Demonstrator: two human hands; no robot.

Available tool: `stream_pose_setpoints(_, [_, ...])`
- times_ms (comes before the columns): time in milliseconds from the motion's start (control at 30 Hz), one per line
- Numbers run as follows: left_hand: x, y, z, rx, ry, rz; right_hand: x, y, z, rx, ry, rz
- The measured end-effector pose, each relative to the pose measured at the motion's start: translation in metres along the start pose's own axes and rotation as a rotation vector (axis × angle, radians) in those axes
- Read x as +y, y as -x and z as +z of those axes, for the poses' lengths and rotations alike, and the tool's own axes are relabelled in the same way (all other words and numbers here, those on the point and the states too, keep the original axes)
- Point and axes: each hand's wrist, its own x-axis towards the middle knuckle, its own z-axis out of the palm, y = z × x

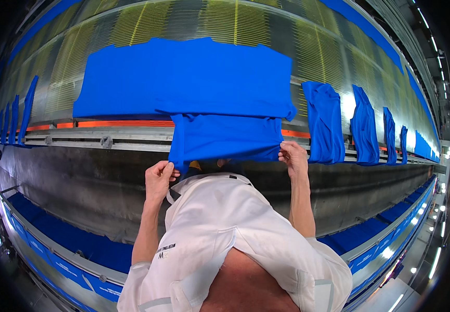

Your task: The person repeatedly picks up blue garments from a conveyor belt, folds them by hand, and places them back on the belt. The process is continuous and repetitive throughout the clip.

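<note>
A long table with a pale surface bearing yellow lines point(318, 54) runs across the view. On it lies a wide flat blue fabric piece point(186, 78) with a notched far edge. A smaller blue fabric piece point(225, 136) hangs over the table's near edge, its upper part meeting or lying under the wide one; which of the two I cannot tell. My left hand point(162, 175) pinches its lower left corner between thumb and fingers. Its right edge is pinched by my right hand point(292, 156). The fabric between both hands is stretched, with slight creases.
Several folded blue fabric pieces point(323, 121) drape over the table edge to the right, and several more point(28, 105) to the left. A metal rail point(139, 144) with an orange strip point(127, 123) lines that edge. Behind me runs another rail point(61, 257) beside dark blue fabric point(72, 230).
</note>
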Motion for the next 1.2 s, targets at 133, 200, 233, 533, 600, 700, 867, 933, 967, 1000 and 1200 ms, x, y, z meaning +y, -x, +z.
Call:
stream_pose_setpoints(133, [0.012,0.006,-0.012,0.034,0.019,0.044,-0.003,0.007,-0.021,-0.019,-0.168,0.03])
stream_pose_setpoints(200, [0.019,0.006,-0.018,0.022,0.001,0.07,0.0,0.007,-0.035,-0.039,-0.145,0.014])
stream_pose_setpoints(233, [0.021,0.006,-0.02,0.016,-0.008,0.081,0.004,0.005,-0.037,-0.009,-0.102,-0.012])
stream_pose_setpoints(533, [0.032,-0.007,-0.002,-0.036,-0.065,0.056,0.014,0.016,0.043,0.136,0.94,-0.518])
stream_pose_setpoints(600, [0.034,-0.009,-0.001,-0.038,-0.052,0.068,0.013,0.017,0.049,0.176,1.006,-0.556])
stream_pose_setpoints(700, [0.039,-0.007,-0.002,-0.001,-0.034,0.067,0.022,0.008,0.043,0.145,1.002,-0.598])
stream_pose_setpoints(867, [0.043,-0.007,-0.005,0.031,-0.031,0.08,0.022,-0.006,0.031,0.056,0.781,-0.549])
stream_pose_setpoints(933, [0.046,-0.004,-0.006,0.033,-0.026,0.073,0.013,-0.01,0.021,-0.024,0.518,-0.251])
stream_pose_setpoints(967, [0.046,-0.004,-0.008,0.03,-0.022,0.071,0.007,-0.01,0.017,-0.044,0.39,-0.158])
stream_pose_setpoints(1000, [0.047,-0.005,-0.009,0.026,-0.017,0.069,0.0,-0.008,0.014,-0.063,0.263,-0.064])
stream_pose_setpoints(1200, [0.05,-0.006,-0.011,0.005,-0.009,0.037,-0.004,-0.007,-0.013,-0.103,0.01,0.056])
